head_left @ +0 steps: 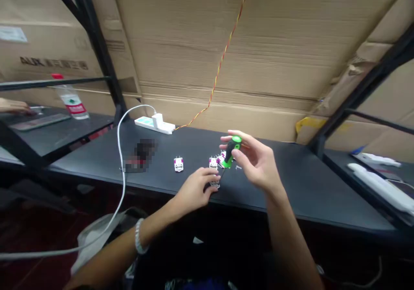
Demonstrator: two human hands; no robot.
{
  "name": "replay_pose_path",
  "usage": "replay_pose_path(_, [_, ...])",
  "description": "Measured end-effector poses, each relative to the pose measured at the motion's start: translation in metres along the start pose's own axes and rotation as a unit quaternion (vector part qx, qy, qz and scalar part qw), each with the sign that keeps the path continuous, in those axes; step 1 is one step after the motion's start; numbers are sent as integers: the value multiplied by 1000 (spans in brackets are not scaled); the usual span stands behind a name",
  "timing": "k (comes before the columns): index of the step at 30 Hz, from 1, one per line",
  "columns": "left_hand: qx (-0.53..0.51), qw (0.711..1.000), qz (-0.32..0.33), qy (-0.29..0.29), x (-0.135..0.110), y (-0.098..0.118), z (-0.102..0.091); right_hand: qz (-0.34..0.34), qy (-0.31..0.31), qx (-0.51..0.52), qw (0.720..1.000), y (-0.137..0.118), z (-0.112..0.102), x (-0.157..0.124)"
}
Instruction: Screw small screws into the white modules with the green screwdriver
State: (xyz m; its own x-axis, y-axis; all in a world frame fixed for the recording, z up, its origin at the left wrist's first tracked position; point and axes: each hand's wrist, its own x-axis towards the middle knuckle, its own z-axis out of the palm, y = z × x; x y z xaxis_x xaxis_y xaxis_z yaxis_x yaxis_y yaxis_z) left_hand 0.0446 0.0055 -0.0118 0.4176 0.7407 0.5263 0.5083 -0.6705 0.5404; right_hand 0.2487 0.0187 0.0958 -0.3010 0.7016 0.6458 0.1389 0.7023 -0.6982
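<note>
My right hand (257,158) grips a green-and-black screwdriver (230,151), its shaft pointing down to the left. The tip is near a small white part (215,185) at the table's front edge, which my left hand (197,188) pinches with thumb and fingers; most of it is hidden. Just beyond those fingers lies a white-and-purple part with metal prongs (213,162), and a similar part (222,156) sits partly behind the screwdriver. Another white-and-purple pronged part (178,164) stands apart to the left. Small screws (238,167) lie right of the screwdriver.
A white power strip (166,127) with a plugged-in charger (157,119) stands at the back of the black table (291,178). Its white cable (120,152) crosses the left side near a pixelated object (140,156). Black metal posts flank both sides. Another person's hand (14,106) shows far left.
</note>
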Motion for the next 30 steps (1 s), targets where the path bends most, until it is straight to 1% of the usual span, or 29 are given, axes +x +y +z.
replay_pose_path(1, [0, 1000, 1, -1, 0, 0, 0, 9, 8, 13, 1000, 1, 0, -1])
replay_pose_path(2, [1, 1000, 1, -3, 0, 0, 0, 8, 24, 2, 1000, 1, 1, -2])
replay_pose_path(5, [5, 1000, -2, -4, 1, 0, 0, -27, 90, -105, 990, -3, 9, 0])
replay_pose_path(7, [5, 1000, -3, -4, 1, 0, 0, -65, 128, -172, 975, -7, 16, 3])
replay_pose_path(9, [5, 1000, -4, -5, 1, 0, -1, -91, 164, -216, 958, -9, 22, 5])
replay_pose_path(11, [4, 1000, -2, -7, 1, 1, -1, -94, 198, -250, 943, -10, 26, 7])
replay_pose_path(13, [6, 1000, -4, -6, 1, 1, -1, -82, 224, -289, 927, -9, 27, 7])
replay_pose_path(16, [10, 1000, -9, -6, 0, 1, -2, -60, 244, -353, 901, -10, 25, 9])
replay_pose_path(18, [11, 1000, -16, -9, 0, 0, -2, -45, 244, -387, 888, -12, 24, 12])
replay_pose_path(20, [9, 1000, -18, -13, 1, 0, -2, -35, 236, -410, 881, -13, 23, 15])
replay_pose_path(22, [9, 1000, -20, -14, 0, 1, -2, -33, 227, -420, 878, -14, 23, 17])
replay_pose_path(24, [16, 1000, -20, -11, 0, 3, -4, -36, 225, -407, 884, -13, 23, 18])
replay_pose_path(28, [36, 999, -33, -5, -1, 4, -15, -51, 228, -313, 921, -12, 18, 10])
replay_pose_path(30, [49, 998, -48, -5, 1, -1, -25, -59, 252, -272, 927, -14, 12, 4])
